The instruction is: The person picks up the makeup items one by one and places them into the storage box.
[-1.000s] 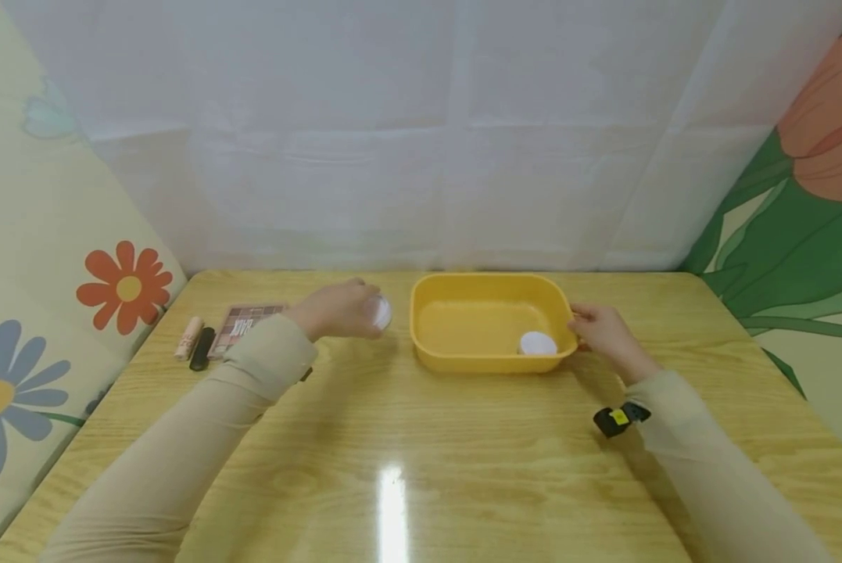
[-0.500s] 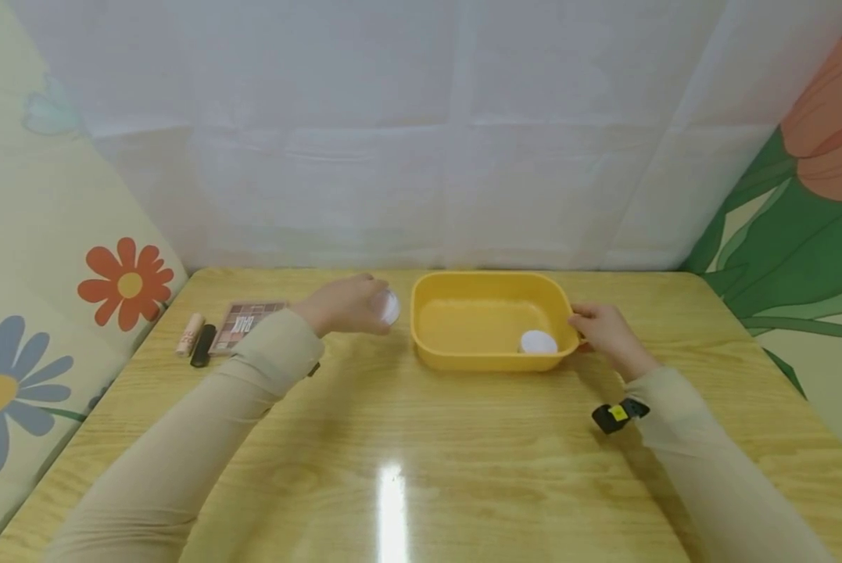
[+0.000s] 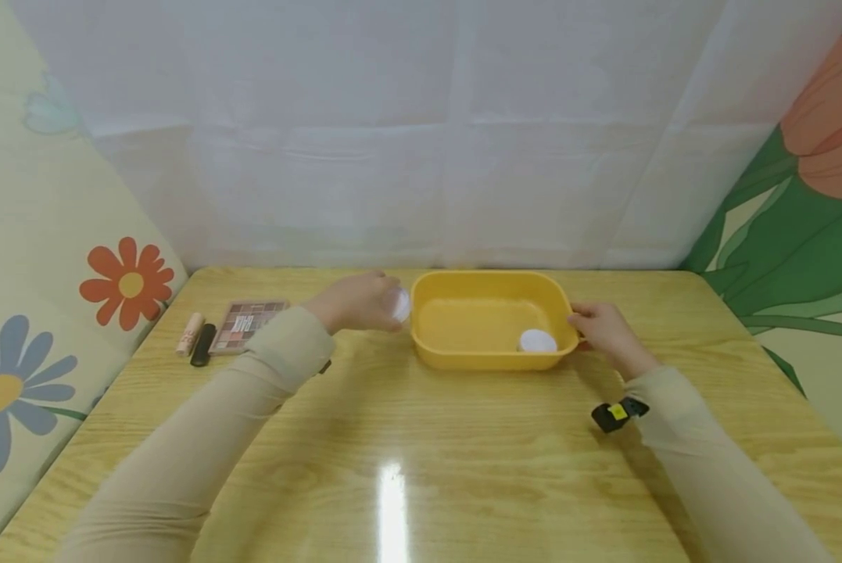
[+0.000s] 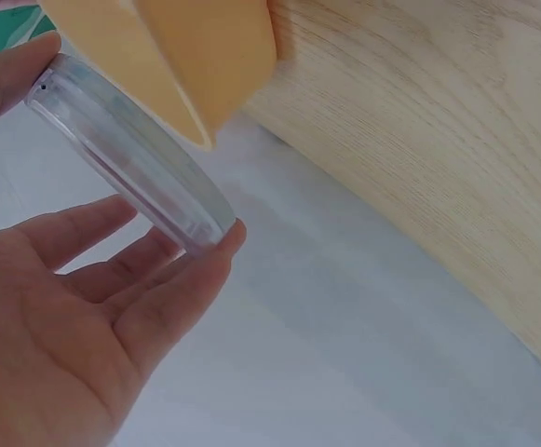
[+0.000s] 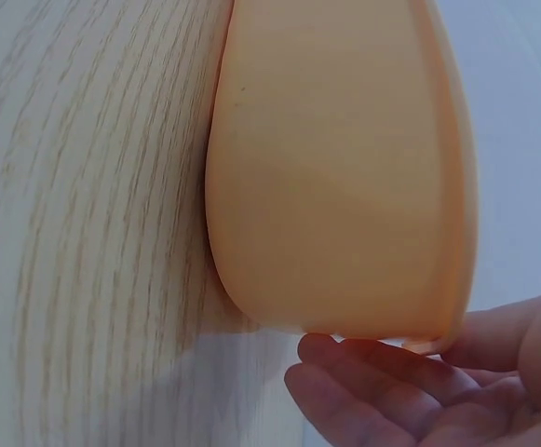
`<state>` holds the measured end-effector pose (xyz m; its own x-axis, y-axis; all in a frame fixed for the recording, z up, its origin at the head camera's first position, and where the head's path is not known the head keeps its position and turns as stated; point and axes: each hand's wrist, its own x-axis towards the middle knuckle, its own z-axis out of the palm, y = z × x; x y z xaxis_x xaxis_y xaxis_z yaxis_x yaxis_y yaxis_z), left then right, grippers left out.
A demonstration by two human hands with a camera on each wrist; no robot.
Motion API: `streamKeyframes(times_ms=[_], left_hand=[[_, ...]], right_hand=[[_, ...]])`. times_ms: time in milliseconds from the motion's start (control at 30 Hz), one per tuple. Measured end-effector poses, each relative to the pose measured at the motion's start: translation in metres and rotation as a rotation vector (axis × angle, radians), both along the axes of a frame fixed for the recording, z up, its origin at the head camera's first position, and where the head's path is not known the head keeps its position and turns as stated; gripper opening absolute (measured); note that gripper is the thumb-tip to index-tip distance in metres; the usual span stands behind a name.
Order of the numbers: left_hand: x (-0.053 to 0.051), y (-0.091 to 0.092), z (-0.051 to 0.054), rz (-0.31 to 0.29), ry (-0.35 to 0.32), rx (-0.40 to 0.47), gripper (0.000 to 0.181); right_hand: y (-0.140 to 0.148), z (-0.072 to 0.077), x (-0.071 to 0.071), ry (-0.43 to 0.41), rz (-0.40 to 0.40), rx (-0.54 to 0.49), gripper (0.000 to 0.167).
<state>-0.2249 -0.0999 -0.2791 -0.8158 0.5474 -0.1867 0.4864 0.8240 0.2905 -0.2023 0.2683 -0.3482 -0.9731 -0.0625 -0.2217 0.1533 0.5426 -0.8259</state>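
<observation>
One clear round case (image 4: 132,156), tilted, pinched at its edges by my left hand (image 3: 360,303), just beside one yellow basin (image 3: 477,361), its rim pinched by my right hand (image 3: 607,335); one white disc (image 3: 537,342) inside. Possible fault: case slipping, smooth edges thinly held.

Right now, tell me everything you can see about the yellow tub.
The yellow tub looks plastic: oblong, open-topped, smooth-walled, with rounded corners and a thin rim. It sits upright toward the far side of the wood-grain table. A round white item lies inside, in the near right corner. The right hand grips its right end at the rim.
</observation>
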Motion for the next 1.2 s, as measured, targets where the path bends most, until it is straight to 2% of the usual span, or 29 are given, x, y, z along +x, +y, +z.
streamKeyframes(times_ms=[333,633,933,1200], left_hand=[[0.000,0.013,0.001,-0.075,0.048,0.028,0.066],[-0.003,0.028,-0.001,-0.085,0.031,0.028,0.062],[-0.003,0.046,-0.001,-0.081,0.046,0.011,0.059],[-0.005,0.058,-0.008,-0.137,0.093,-0.005,0.054]], right_hand=[[-0.003,0.000,0.001,0.008,0.003,-0.010,0.048],[-0.004,-0.001,0.002,0.013,0.000,-0.003,0.048],[-0.005,0.000,0.002,0.008,0.009,0.023,0.048],[-0.004,0.000,0.002,0.028,0.021,0.026,0.048]])
